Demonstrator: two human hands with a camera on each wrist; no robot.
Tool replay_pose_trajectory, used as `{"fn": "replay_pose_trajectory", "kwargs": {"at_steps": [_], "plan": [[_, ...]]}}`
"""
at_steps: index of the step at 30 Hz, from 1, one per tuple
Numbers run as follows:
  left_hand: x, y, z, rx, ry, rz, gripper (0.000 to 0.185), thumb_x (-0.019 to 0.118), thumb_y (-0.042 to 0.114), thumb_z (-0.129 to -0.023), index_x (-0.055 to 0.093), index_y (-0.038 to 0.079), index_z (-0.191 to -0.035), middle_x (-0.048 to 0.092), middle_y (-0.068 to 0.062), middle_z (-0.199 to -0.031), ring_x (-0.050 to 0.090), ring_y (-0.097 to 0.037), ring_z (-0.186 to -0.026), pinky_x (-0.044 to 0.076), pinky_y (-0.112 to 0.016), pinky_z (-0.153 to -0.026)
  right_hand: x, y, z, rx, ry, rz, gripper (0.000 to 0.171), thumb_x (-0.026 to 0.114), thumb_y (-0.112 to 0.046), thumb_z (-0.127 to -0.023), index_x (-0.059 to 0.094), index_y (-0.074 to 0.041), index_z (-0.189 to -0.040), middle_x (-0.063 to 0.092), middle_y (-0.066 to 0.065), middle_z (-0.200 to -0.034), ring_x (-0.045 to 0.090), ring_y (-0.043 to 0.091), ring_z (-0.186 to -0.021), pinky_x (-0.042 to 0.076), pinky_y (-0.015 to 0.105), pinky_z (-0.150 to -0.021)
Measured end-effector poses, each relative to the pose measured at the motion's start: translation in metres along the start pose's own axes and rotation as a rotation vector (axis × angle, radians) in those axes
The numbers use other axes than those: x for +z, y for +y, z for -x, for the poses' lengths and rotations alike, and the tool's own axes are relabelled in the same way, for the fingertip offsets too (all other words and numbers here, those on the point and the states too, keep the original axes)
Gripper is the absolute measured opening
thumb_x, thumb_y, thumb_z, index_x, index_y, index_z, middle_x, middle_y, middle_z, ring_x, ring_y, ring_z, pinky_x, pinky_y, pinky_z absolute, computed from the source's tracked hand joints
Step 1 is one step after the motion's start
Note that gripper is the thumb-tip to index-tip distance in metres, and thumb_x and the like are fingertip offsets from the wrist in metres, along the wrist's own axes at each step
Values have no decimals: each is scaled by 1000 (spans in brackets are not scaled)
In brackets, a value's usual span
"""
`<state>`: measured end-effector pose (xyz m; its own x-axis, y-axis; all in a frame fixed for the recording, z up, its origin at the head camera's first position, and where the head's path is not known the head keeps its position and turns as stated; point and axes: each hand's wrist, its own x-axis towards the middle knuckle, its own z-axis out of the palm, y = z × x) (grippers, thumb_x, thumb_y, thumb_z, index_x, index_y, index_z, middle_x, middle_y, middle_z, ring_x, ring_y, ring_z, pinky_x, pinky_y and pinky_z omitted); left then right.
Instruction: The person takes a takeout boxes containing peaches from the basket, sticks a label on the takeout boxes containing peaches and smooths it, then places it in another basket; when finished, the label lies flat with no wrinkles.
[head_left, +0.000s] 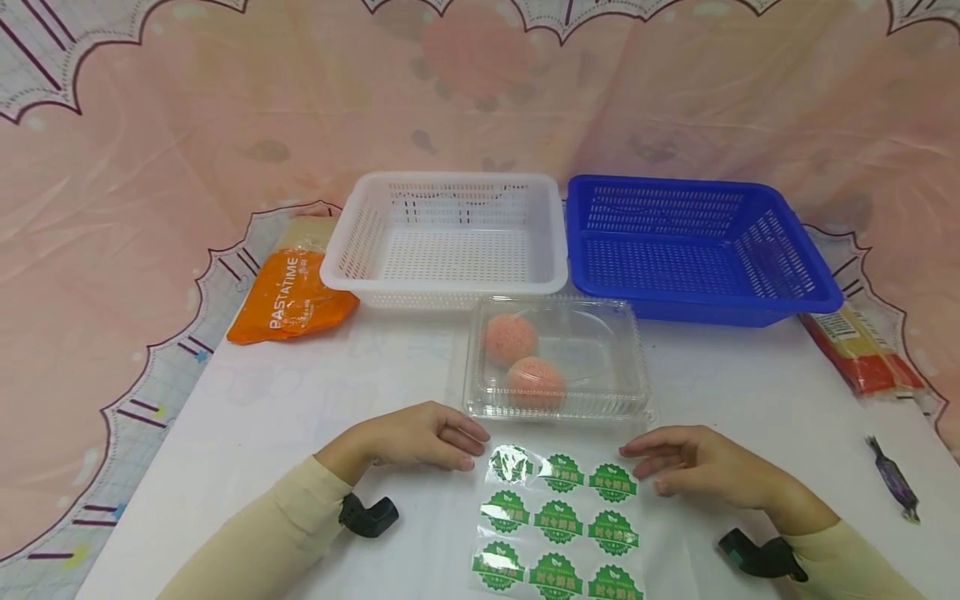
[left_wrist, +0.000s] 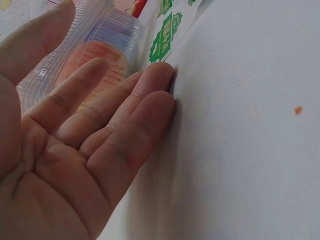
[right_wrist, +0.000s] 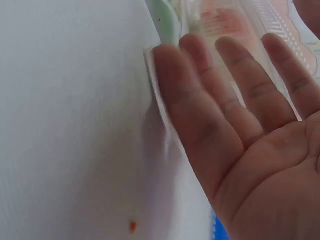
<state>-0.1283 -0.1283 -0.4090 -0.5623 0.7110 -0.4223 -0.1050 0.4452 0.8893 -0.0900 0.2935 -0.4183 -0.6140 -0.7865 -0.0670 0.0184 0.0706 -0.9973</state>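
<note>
A makeshift packing station, seemingly staged for recording: a white-covered worktop [head_left: 300, 400] backed by a draped pink patterned cloth [head_left: 150, 167], with sorting baskets [head_left: 450, 237], packaged pasta [head_left: 288, 296] and a sheet of green labels [head_left: 558, 521].

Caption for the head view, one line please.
Both hands, left hand and right hand, rest open beside a green sticker sheet, before a clear clamshell box.
</note>
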Motion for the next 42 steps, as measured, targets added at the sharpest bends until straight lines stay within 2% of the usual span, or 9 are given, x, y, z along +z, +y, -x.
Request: {"fn": "replay_pose_trajectory", "kwargs": {"at_steps": [3, 6, 11, 14, 21, 27, 31, 38, 42], "plan": [[-1, 0, 1, -6, -1, 0, 43, 74, 11, -91, 63, -2, -130, 70, -10, -120, 66, -20, -110, 53, -33, -92, 0, -2, 2, 40, 36, 51, 37, 54, 6, -98, 54, 8, -135, 65, 8, -130, 68, 20, -101, 59, 35, -72], [-3, 0, 4, -19, 1, -8, 43, 74, 10, -90, 63, 0, -130, 71, -9, -116, 67, -18, -107, 53, -32, -90, 0, -4, 4, 78, 43, 69, 37, 54, 4, -99, 54, 7, -136, 67, 11, -124, 69, 20, -96, 59, 36, -67], [-5, -1, 6, -29, 1, -14, 43, 75, 11, -89, 64, 1, -129, 73, -7, -112, 68, -17, -104, 53, -31, -89, 0, -3, 3, 109, 14, 34, 40, 54, 3, -100, 51, 9, -138, 64, 4, -132, 67, 21, -106, 59, 35, -75], [-5, 0, 6, -29, -1, -7, 44, 75, 11, -89, 64, 1, -130, 73, -7, -113, 68, -17, -104, 53, -31, -89, 0, -1, 0, 83, -11, 8, 40, 53, 4, -100, 48, 11, -139, 61, -1, -137, 65, 21, -112, 57, 32, -84], [-3, -1, 4, -30, -4, 11, 45, 75, 10, -89, 63, 0, -130, 73, -7, -113, 68, -17, -105, 53, -31, -90, 3, 0, -7, 7, -48, -6, 40, 52, 7, -99, 47, 15, -138, 59, 9, -139, 61, 18, -121, 50, 29, -96], [-3, 0, 4, -42, -1, 21, 44, 75, 10, -88, 63, 1, -130, 73, -8, -113, 68, -18, -105, 53, -32, -90, 6, 3, -13, -80, -35, 66, 41, 54, 11, -97, 49, 11, -138, 61, 13, -135, 62, 17, -116, 51, 29, -95], [-3, 1, 4, -50, 1, 21, 44, 75, 10, -88, 64, 1, -130, 73, -7, -112, 68, -18, -105, 53, -33, -90, 8, 5, -17, -139, -9, 119, 44, 56, 14, -94, 52, 7, -138, 62, 9, -134, 62, 16, -110, 51, 27, -93], [-2, 1, 4, -55, 2, 24, 44, 75, 10, -89, 64, 1, -130, 72, -8, -114, 67, -18, -107, 53, -33, -90, 14, 5, -22, -156, 37, 135, 44, 58, 13, -93, 55, 5, -136, 62, 2, -135, 59, 11, -112, 50, 24, -91], [-1, 0, 4, -57, 4, 29, 44, 75, 10, -88, 63, 1, -130, 72, -8, -113, 67, -18, -107, 53, -33, -90, 15, 6, -24, -157, 16, 91, 44, 56, 14, -93, 52, 9, -137, 60, 2, -137, 58, 12, -119, 51, 26, -94]]}}
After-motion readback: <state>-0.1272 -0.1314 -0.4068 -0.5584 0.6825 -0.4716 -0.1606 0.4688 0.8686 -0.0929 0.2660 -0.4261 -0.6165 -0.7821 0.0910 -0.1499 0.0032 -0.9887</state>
